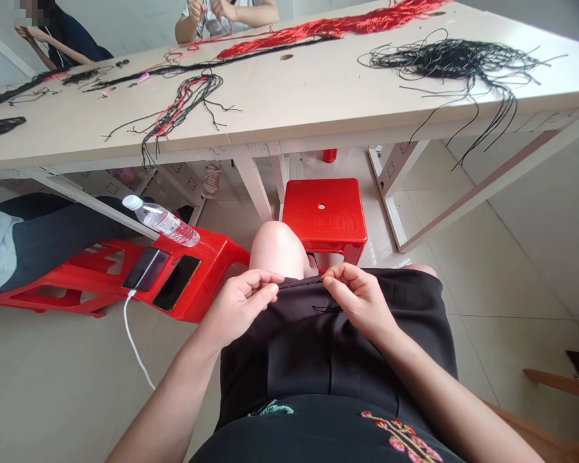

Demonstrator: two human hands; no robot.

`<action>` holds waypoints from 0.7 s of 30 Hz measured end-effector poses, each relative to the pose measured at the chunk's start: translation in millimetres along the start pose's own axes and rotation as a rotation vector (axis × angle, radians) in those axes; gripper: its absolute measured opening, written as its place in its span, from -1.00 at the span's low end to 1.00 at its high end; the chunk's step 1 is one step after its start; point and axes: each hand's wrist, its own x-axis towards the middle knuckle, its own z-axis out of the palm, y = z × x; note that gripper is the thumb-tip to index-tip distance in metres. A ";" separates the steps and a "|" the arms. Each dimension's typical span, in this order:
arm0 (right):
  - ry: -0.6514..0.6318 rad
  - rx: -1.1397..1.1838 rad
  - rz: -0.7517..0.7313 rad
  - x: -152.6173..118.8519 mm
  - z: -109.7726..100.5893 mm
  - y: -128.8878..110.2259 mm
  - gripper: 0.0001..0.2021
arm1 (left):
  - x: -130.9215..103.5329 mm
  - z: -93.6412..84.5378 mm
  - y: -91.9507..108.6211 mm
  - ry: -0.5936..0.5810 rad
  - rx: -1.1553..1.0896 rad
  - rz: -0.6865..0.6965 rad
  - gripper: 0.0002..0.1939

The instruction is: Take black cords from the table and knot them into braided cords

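Observation:
A short black braided cord (pixel 300 283) is stretched level between my two hands, just above the black cloth over my lap. My left hand (pixel 238 305) pinches one end of it between thumb and fingertips. The other end sits in the pinch of my right hand (pixel 359 299). Thin loose black strands (pixel 325 309) hang below the cord near my right hand, against the dark cloth, which makes their ends hard to see.
Ahead stands a long pale table (pixel 289 96) with a black cord heap (pixel 453 59), a red cord bundle (pixel 328 29) and a black-and-red bundle (pixel 186 103). A red stool (pixel 324 209) is below. Left, another stool (pixel 212 251) bears a water bottle (pixel 161 220) and two phones. People sit nearby.

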 end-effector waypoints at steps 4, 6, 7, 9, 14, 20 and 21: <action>0.030 -0.006 0.004 -0.8 -1.6 -0.3 -0.80 | -11.2 -24.7 -0.5 0.157 -0.023 0.024 -0.79; 0.045 0.002 0.010 -1.4 -1.3 -1.0 -0.79 | -17.8 -36.9 -1.1 0.249 -0.024 0.033 -0.77; 0.049 0.010 0.016 -1.8 -0.6 -1.8 -0.78 | -20.9 -42.4 -1.4 0.290 -0.027 0.040 -0.76; 0.044 0.026 0.023 -2.4 1.4 -4.0 -0.77 | -25.9 -51.4 -2.3 0.351 -0.042 0.064 -0.74; 0.016 0.041 0.011 -2.5 6.1 -8.7 -0.77 | -31.5 -61.4 -4.1 0.375 -0.078 0.097 -0.71; 0.047 0.090 0.053 -0.9 2.8 -6.3 -0.73 | -31.8 -61.5 -6.5 0.364 -0.065 0.081 -0.69; 0.052 0.091 0.057 -0.8 2.0 -5.3 -0.73 | -31.7 -61.0 -6.5 0.365 -0.066 0.078 -0.70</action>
